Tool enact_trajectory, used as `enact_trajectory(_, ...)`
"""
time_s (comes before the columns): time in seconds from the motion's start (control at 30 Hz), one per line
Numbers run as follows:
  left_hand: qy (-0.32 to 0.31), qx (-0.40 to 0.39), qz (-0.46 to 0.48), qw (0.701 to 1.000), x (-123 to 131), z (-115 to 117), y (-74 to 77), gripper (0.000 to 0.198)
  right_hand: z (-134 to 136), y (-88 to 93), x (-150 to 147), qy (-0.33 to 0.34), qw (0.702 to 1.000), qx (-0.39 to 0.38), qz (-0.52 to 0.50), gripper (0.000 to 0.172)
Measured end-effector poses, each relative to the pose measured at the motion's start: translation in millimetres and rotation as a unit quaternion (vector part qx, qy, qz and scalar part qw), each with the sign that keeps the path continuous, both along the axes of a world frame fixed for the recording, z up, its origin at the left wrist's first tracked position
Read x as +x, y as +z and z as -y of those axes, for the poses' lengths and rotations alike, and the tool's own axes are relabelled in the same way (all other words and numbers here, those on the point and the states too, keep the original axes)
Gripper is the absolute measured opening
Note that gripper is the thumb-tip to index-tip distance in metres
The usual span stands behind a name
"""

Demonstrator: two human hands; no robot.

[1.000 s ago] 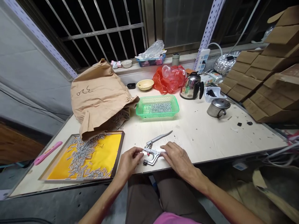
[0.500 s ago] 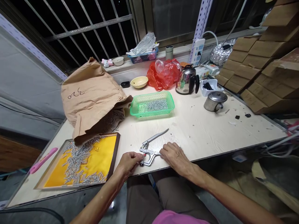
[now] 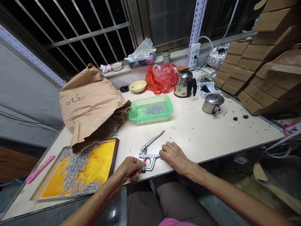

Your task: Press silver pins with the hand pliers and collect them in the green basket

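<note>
The right hand [image 3: 175, 155] closes on one handle of the pliers [image 3: 151, 156]; the left hand's [image 3: 130, 168] thumb and fingers gather at their head, but whether they pinch anything I cannot tell. This one pair lies by the tabletop's [image 3: 199, 135] front edge, head left, long axis running left to right, free handle slanting toward the back right. Outward: one green basket [image 3: 150, 118] behind, one tray [image 3: 114, 153] near the front-left corner, one paper bag [image 3: 91, 100] overhanging it.

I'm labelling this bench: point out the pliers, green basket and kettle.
Pliers [image 3: 150, 156], head view: grey metal body.
Green basket [image 3: 152, 118], head view: front wall.
Kettle [image 3: 182, 86], head view: shiny metal side.
</note>
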State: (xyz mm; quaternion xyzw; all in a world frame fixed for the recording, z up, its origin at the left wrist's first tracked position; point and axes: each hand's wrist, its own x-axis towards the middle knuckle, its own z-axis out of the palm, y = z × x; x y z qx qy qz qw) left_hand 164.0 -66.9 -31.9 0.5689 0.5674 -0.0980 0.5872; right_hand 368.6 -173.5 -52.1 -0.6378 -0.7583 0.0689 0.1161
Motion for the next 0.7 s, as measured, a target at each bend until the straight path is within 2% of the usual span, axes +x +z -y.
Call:
enact_trajectory(0.07,-0.003,-0.006,0.008,1.000,0.0,1.8,0.5,0.055,-1.6,6.5,5.3,-0.001,1.000,-0.011,-0.028,0.015)
enact_trajectory(0.2,-0.009,-0.016,0.008,1.000,0.6,4.6,2.7,0.058,-16.7,18.2,21.9,0.004,0.998,-0.036,-0.055,0.075)
enact_trajectory(0.3,-0.003,-0.022,0.015,1.000,0.8,5.6,4.6,0.057,-35.3,20.3,31.2,0.040,0.995,-0.086,-0.039,0.100)
enact_trajectory(0.47,0.021,-0.017,0.010,1.000,-0.1,8.1,4.3,0.053,-54.3,13.4,31.4,0.089,0.988,-0.124,-0.004,0.112)
enact_trajectory(0.7,0.032,-0.017,-0.002,0.999,2.5,12.2,9.2,0.048,-52.4,11.7,26.8,0.087,0.991,-0.103,0.007,0.106)
